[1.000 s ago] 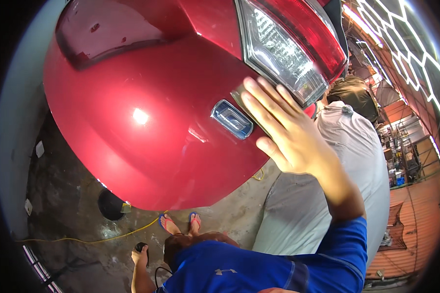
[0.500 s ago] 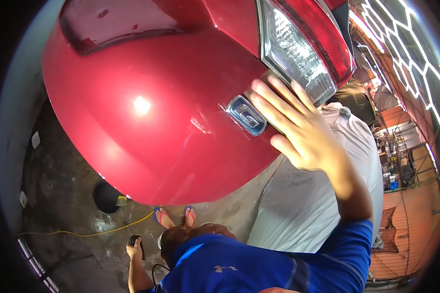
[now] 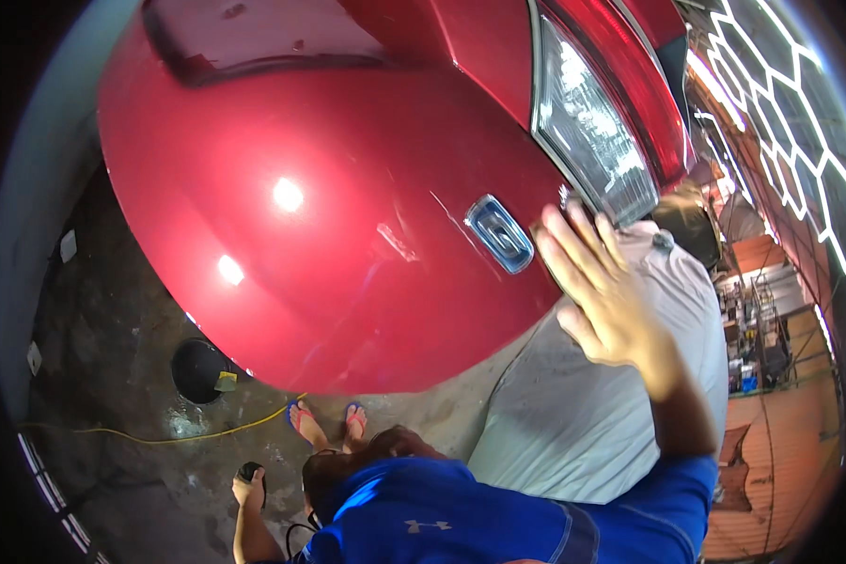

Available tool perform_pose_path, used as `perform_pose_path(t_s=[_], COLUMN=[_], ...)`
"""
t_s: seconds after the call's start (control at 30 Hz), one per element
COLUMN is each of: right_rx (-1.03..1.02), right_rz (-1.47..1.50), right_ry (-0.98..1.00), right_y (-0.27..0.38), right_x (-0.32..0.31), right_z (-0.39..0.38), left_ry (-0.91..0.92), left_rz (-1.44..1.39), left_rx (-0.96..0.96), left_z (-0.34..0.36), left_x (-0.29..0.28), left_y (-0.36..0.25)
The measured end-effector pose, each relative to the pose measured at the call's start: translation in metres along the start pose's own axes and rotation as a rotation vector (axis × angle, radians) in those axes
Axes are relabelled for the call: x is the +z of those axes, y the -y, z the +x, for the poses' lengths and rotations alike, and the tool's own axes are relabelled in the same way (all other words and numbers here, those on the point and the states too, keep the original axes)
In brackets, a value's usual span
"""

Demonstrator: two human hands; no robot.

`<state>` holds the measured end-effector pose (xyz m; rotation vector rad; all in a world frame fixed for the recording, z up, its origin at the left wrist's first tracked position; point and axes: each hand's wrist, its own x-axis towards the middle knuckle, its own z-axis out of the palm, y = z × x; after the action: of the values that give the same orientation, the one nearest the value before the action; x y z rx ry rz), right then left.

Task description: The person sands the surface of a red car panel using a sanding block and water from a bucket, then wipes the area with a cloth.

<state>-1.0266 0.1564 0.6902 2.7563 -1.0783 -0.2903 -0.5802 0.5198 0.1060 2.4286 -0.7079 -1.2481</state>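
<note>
My right hand [image 3: 600, 296] is flat with its fingers stretched out, at the edge of a glossy red car panel [image 3: 348, 169]. It is right of a blue and silver badge [image 3: 500, 233] and just below the clear and red tail light [image 3: 597, 122]. Whether the fingers touch the paint I cannot tell. Pale streaks mark the paint left of the badge. Low at the left, my left hand [image 3: 246, 491] is closed round a black handheld object [image 3: 251, 470], whose kind is too small to make out.
A grey cloth cover [image 3: 573, 414] drapes over something bulky on the right. On the wet floor stand a black bucket [image 3: 197, 369] and, at its rim, a yellow cloth or sponge [image 3: 226, 381]. A yellow cord [image 3: 160, 440] runs to my sandalled feet. Cluttered shelves [image 3: 757, 348] stand far right.
My right hand has slid down and a little right, away from the badge and toward the panel's edge. The view has shifted slightly, so the car sits further right. My left hand keeps its hold.
</note>
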Motion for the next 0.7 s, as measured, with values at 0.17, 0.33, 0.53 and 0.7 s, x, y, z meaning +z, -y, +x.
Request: perform_pose_path(t_s=[0.17,0.33,0.53,0.7], right_rx=[-0.097,-0.013,-0.073,0.006], right_rz=[-0.019,-0.021,-0.039,-0.039], right_ry=[-0.057,-0.032,-0.061,-0.061], right_y=[0.012,-0.006,0.009,0.004], right_x=[-0.019,0.007,-0.015,-0.001], right_z=[0.079,-0.010,0.070,0.017], left_ry=[-0.056,-0.082,-0.173,-0.302], left_rz=[-0.092,-0.063,-0.126,-0.117], left_rx=[-0.061,0.047,-0.020,0.028], left_z=[0.012,-0.002,0.006,0.026], left_x=[0.004,0.015,-0.005,-0.011], left_y=[0.033,-0.002,0.015,0.031])
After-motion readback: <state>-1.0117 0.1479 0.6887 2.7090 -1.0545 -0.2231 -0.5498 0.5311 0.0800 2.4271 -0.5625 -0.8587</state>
